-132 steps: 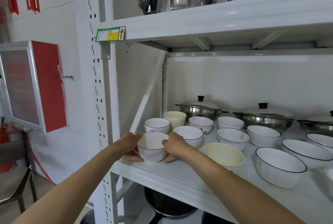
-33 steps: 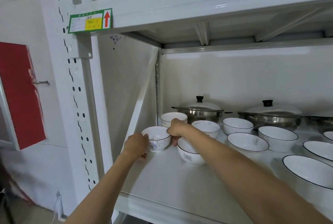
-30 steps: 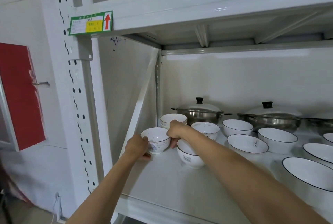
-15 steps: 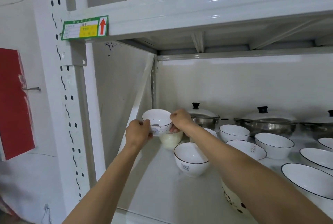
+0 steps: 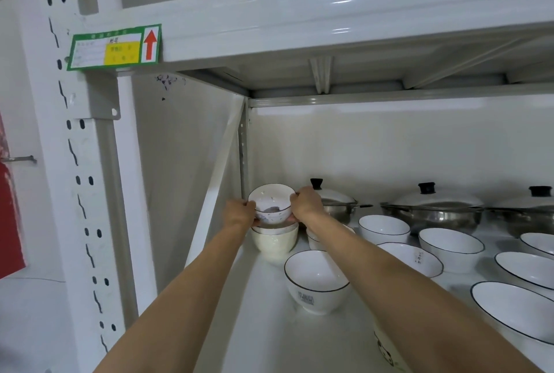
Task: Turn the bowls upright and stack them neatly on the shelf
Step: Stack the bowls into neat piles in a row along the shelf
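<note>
I hold a small white patterned bowl (image 5: 271, 203) upright between both hands at the shelf's back left corner. My left hand (image 5: 239, 214) grips its left side and my right hand (image 5: 305, 204) its right rim. The bowl sits just above, or in the mouth of, a cream bowl stack (image 5: 275, 242) on the white shelf (image 5: 263, 327). A white bowl with a dark rim (image 5: 316, 285) stands upright in front of the stack. Several more upright white bowls (image 5: 449, 248) fill the shelf to the right.
Steel pots with lids (image 5: 431, 210) line the back wall behind the bowls. A diagonal brace (image 5: 215, 192) and a slotted upright (image 5: 87, 192) border the left side. The upper shelf (image 5: 329, 21) carries metal kettles. A bowl with a panda print (image 5: 386, 348) shows under my right forearm.
Both hands lifted the patterned bowl off the shelf and carried it back over the cream stack in the corner, where it now sits lower, at the stack's top.
</note>
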Tool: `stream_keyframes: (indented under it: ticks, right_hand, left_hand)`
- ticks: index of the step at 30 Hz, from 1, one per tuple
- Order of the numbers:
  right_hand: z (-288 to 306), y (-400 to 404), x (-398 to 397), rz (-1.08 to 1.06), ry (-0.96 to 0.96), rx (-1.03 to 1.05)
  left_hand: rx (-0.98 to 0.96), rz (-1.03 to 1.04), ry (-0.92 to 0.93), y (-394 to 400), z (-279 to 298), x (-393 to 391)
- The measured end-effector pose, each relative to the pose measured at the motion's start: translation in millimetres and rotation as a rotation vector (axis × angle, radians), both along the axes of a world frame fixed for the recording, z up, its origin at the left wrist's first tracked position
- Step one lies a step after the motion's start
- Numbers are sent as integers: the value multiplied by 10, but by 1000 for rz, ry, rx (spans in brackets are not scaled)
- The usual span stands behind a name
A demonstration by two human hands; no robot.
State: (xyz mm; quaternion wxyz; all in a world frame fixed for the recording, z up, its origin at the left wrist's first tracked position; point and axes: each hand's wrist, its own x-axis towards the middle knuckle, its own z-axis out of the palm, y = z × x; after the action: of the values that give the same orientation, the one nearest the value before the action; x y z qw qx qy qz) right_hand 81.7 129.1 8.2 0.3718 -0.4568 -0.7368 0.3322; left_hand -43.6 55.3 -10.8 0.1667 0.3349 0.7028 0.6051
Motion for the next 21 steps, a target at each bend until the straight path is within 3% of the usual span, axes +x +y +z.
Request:
stream_keyframes:
  ticks: [13,21]
  right_hand:
    - [-156,137,-73,-29,-201,12]
    - [-171,106,-31,-69,-290,78]
  left_hand:
    - [-231,68,135,155,-117,-127]
    - [-253,20,154,85,-96,-59]
